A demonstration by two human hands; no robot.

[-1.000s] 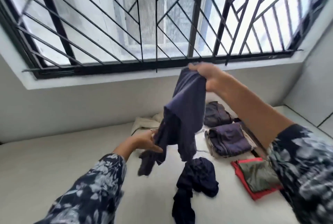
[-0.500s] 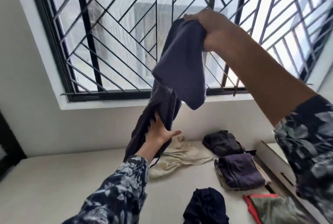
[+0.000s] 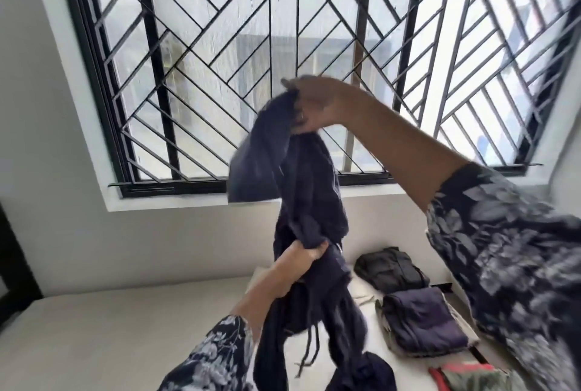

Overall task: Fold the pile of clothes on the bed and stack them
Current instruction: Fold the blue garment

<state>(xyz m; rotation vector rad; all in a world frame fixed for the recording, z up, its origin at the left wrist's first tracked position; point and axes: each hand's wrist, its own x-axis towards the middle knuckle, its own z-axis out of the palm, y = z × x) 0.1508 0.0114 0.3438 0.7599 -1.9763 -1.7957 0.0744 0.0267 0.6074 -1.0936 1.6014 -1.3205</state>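
1. On the left, pale cream bed sheet [image 3: 94, 327] stretches under a black diagonal-barred window grille [image 3: 195, 82]
2. The left hand [image 3: 303, 257], sleeve in dark floral print, has its grip clamped around the bunched middle of a long dark navy soft cotton garment [image 3: 309, 202], which hangs in the air above the bed; a drawstring dangles from it, so it may be trousers
3. The right hand [image 3: 317, 108] is raised high in front of the window, its grip pinching the garment's top edge, with one flap drooping to the left
4. Low centre, a crumpled dark navy cloth [image 3: 374, 371] lies unfolded on the bed
5. To the right sit folded pieces: a dark charcoal bundle [image 3: 393, 268] nearest the wall, a purple-navy folded stack [image 3: 424, 318] in front of it, and a red and olive folded item [image 3: 465, 375] at the bottom edge
6. Judged step: shaking out and straightening the garment before folding. Next likely calls for finding the waistband or hem, aligning the legs, then laying it flat on the bed
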